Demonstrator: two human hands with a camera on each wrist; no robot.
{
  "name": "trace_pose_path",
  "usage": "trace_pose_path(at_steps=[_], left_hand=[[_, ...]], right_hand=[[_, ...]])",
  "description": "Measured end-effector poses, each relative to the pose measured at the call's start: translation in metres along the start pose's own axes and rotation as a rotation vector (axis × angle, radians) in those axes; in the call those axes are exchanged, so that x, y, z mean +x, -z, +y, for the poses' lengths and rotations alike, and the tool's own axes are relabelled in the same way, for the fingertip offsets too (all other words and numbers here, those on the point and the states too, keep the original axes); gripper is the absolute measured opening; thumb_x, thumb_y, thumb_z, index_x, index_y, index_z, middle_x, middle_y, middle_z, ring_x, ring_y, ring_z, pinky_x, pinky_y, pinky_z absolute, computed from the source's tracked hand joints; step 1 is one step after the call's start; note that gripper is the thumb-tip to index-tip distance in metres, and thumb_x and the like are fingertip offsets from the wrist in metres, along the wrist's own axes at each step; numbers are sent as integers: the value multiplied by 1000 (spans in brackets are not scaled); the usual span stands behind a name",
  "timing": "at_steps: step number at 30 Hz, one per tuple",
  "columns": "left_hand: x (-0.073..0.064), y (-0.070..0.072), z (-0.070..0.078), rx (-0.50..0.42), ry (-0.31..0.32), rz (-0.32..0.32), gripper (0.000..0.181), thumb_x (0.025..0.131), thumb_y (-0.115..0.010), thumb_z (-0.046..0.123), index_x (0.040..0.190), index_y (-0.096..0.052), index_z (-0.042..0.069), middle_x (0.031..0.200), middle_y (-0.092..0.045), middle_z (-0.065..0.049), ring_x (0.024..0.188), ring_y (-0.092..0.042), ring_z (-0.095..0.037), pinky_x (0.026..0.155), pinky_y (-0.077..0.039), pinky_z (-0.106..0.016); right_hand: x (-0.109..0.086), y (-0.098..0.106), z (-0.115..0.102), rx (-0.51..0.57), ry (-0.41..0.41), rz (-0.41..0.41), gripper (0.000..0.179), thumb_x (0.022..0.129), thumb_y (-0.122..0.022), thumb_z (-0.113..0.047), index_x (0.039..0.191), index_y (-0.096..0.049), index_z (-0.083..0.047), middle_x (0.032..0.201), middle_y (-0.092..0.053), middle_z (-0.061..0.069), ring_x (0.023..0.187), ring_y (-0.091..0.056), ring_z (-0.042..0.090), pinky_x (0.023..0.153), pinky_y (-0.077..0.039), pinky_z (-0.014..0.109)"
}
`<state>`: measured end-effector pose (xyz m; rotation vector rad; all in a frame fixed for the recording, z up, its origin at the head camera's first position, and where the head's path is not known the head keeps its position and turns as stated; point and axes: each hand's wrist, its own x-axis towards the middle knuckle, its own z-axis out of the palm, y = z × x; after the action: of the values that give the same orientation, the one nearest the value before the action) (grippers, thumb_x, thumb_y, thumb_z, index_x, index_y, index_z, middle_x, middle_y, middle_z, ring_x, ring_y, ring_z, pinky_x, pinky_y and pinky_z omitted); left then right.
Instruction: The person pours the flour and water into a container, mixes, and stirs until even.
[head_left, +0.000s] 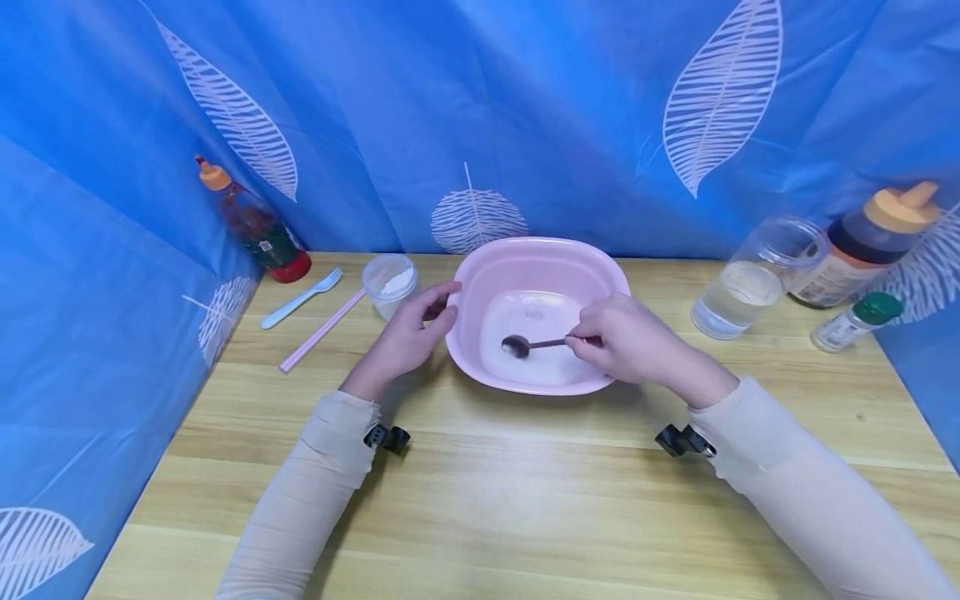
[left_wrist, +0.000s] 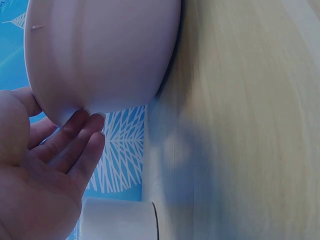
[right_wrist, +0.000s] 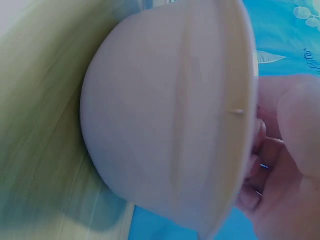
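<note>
Head view: inside the pink basin (head_left: 536, 271), the spoon (head_left: 521, 346) points toward nine o'clock from the right hand (head_left: 622, 342), which pinches its handle; the left hand (head_left: 412, 329) holds the basin's nine-o'clock rim, the jar (head_left: 386, 304) at its eleven.

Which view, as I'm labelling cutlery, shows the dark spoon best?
The head view: the spoon shows its bowl and some handle inside the pink basin. Both wrist views show the basin's outside, but no discernible spoon.

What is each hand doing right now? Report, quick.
Left hand: closed, holding the pink basin at its rim.
Right hand: closed, pinching the handle of the spoon over the basin.
</note>
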<state>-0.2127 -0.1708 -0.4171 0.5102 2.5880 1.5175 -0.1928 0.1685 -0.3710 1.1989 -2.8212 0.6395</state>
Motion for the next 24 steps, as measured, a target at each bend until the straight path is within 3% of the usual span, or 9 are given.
trace_pose_path(at_steps=[7,11,16,21,24], left_hand=[[-1,0,-1,12,8,5,49,111,-56,14,157,-51,-1,137,-68,-23,129,-64,-37,118,-51,-53],[-1,1,0,7,3,5,49,111,-56,14,157,-51,-1,137,-68,-24,130,-65,-37,118,-51,-53],[-1,0,0,4,1,2,49,111,-55,13,157,-51,-2,138,-68,-24,130,-64,-38,118,-51,-53],[-1,0,0,2,3,0,49,111,-55,13,158,-50,-1,138,-68,-24,130,-64,-38,118,-51,-53],[-1,0,-1,-1,9,-2,49,111,-55,14,158,-51,0,138,-68,-24,129,-64,-37,118,-51,-54]], right_hand=[[-3,-1,-8,20,115,-18,19,95,-78,-10,77,-78,-16,65,-44,-11,67,-40,7,78,-40,33],[2,-9,-10,24,103,12,18,98,-75,-11,81,-80,-15,66,-47,-10,68,-41,8,75,-41,32],[9,-14,-6,16,-26,66,20,99,-71,-11,83,-83,-11,65,-56,-5,65,-47,12,69,-42,33],[15,-13,1,-10,-209,85,20,100,-70,-13,90,-85,-6,67,-63,0,66,-54,18,72,-44,36],[17,-11,6,-22,-272,101,21,101,-69,-14,90,-85,-4,67,-67,3,67,-57,22,75,-45,40]])
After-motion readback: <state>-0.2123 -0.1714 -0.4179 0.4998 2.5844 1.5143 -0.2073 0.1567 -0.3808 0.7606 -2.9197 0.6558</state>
